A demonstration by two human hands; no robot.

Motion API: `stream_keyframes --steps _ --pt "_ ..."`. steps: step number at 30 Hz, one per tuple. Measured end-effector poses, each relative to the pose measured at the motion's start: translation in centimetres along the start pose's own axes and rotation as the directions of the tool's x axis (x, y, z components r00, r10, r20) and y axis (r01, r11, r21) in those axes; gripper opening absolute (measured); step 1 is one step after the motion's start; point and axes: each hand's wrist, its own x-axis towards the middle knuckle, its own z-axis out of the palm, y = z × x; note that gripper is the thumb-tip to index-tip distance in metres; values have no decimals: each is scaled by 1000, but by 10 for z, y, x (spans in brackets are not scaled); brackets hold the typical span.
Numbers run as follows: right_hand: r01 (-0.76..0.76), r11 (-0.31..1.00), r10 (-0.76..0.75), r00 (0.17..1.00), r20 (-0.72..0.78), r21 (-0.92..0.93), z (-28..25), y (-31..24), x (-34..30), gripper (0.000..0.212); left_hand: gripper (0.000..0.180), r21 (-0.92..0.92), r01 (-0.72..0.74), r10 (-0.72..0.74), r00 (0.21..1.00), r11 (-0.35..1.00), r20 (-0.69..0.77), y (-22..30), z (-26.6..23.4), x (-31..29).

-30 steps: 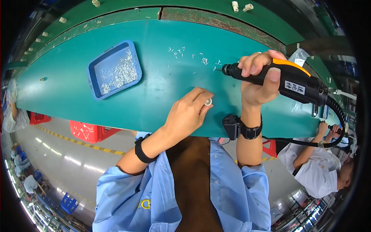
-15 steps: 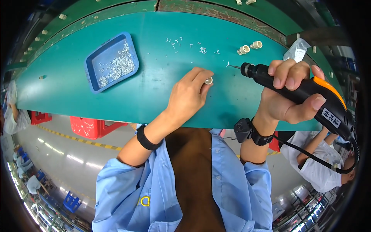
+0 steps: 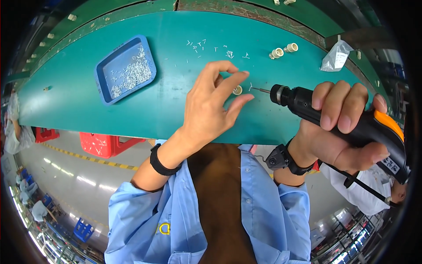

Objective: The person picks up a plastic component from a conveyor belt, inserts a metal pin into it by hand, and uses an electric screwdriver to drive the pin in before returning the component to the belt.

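Observation:
My right hand (image 3: 340, 127) grips a black and orange electric screwdriver (image 3: 338, 119), held almost level with its thin bit pointing left. The bit tip is just right of a small round cream-coloured part (image 3: 237, 90) lying on the green table (image 3: 110, 110). My left hand (image 3: 211, 103) hovers over that part with fingers spread, thumb and forefinger on either side of it and not closed on it. A loose screw (image 3: 251, 86) lies between the part and the bit.
A blue tray (image 3: 125, 69) with several small silver screws sits at the left. Loose screws (image 3: 206, 46) are scattered at the table's far middle. Two cream cylindrical parts (image 3: 282, 50) and a clear plastic bag (image 3: 336, 56) lie at the far right. Another person in white (image 3: 373, 185) is lower right.
My left hand has opened and let go of the small round part, which now lies on the table. The screwdriver has tilted level and its bit has come in toward the part.

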Motion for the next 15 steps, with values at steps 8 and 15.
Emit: stream_keyframes --steps 8,15 --pt "-33 998 29 995 91 50 7 2 -3 64 22 -31 36 -37 999 999 -7 2 4 -10" --pt "-20 999 14 993 117 47 6 -2 -2 66 15 -59 47 -50 998 997 -45 -1 8 -14"
